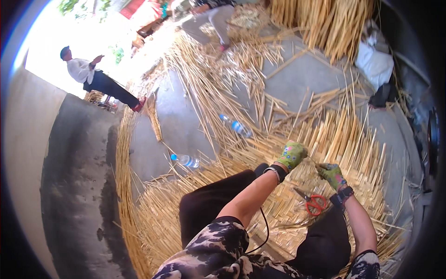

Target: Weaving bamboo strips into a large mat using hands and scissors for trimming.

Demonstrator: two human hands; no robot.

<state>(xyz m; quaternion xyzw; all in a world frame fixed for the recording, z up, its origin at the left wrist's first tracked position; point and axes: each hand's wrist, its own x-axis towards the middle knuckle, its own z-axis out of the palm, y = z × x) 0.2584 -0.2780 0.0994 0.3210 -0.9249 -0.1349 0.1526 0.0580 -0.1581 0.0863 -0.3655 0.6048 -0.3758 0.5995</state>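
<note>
Left hand (291, 155) and right hand (331, 174), both gloved, each pinched one thin straw strip (312, 160) above the woven mat (278, 209); red-handled scissors (312, 201) lay near.

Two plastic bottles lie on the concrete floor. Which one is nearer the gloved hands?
The upper bottle, lying among loose straw above the woven mat, is nearer the left hand. The other bottle lies farther left on bare concrete.

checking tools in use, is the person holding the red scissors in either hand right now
No, the red scissors lie on the woven straw mat below the right hand, while both gloved hands, the left hand included, pinch a thin straw strip.
</note>
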